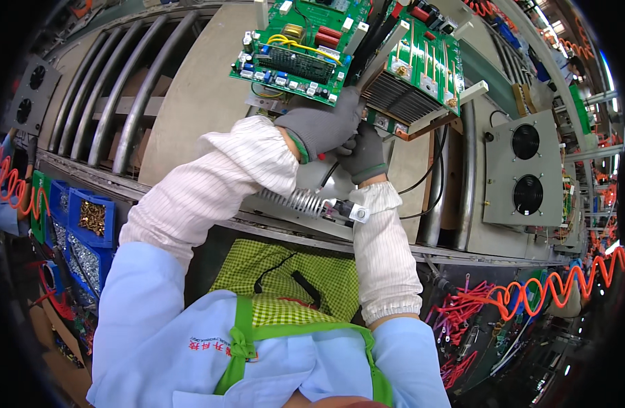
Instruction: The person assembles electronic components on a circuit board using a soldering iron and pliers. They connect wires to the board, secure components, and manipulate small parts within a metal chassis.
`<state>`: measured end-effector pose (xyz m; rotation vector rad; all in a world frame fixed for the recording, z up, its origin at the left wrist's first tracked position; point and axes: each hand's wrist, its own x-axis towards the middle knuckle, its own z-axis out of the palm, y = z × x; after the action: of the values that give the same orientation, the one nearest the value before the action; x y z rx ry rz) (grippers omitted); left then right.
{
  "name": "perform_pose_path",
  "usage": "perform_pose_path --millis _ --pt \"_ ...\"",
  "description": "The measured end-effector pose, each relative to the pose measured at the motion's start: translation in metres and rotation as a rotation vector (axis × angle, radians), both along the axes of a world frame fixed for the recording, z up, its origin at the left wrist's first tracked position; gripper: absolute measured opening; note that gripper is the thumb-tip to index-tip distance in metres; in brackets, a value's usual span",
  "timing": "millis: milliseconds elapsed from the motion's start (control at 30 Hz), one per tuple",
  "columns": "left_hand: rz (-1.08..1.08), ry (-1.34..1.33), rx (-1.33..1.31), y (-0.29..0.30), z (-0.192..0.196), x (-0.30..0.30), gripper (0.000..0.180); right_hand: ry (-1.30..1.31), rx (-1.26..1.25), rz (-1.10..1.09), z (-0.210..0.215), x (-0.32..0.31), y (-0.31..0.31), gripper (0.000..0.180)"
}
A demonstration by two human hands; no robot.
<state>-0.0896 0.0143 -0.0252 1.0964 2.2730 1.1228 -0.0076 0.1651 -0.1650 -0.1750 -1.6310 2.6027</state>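
Note:
Both my hands wear grey gloves and meet at the near side of an electronic assembly. My left hand [319, 128] reaches in below a green circuit board [295, 64], its fingers curled together at the gap beside a finned heat sink [401, 98]. Just under it, my right hand [365, 154] has its fingers bent in against the left one. Whatever the fingers grip is hidden by the gloves. Black cables [373, 51] run up between board and heat sink. A coiled spring [295, 201] with a black and metal end piece [350, 209] hangs near my right wrist.
Metal rollers [149, 88] lie left of the work board. A grey housing with two fans [523, 170] stands at right. Blue bins [91, 217] hold screws at left. An orange coiled hose [557, 289] and red cable pieces [455, 316] hang at lower right.

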Motion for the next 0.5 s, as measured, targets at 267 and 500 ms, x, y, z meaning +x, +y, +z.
perform_pose_path --millis 267,500 --pt "-0.02 -0.198 -0.067 0.004 0.003 -0.003 0.029 0.196 0.801 -0.364 0.053 0.012 -0.039 0.019" --pt "0.117 -0.236 -0.038 0.018 0.002 -0.004 0.026 0.061 -0.221 -0.239 0.011 -0.006 -0.033 0.021"
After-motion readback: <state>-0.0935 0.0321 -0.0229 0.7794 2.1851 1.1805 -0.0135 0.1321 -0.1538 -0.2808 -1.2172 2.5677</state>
